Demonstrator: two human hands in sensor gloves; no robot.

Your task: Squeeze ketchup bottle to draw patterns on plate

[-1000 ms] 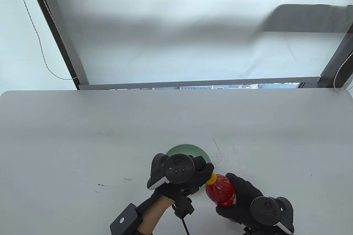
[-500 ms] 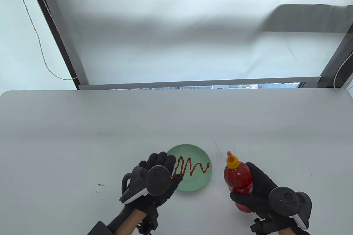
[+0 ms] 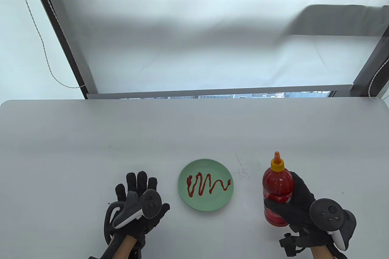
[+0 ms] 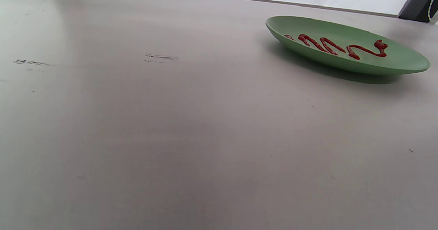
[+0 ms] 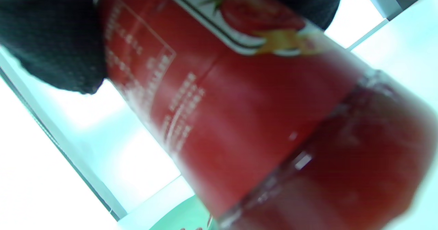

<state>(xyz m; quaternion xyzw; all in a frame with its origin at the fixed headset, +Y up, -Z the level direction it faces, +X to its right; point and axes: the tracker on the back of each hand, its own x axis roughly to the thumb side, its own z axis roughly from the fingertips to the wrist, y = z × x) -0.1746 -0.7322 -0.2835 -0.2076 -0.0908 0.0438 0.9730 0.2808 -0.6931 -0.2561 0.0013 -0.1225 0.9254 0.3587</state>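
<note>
Near the surface's front edge, the right hand (image 3: 299, 207) keeps its grip clenched around the ketchup bottle (image 3: 277, 193), upright with its nozzle clear of the plate (image 3: 185, 193). The left hand (image 3: 136, 202) lies released, fingers spread flat, likely resting. Between them the green plate carries a red zigzag (image 3: 208, 183); nothing blocks it.
</note>
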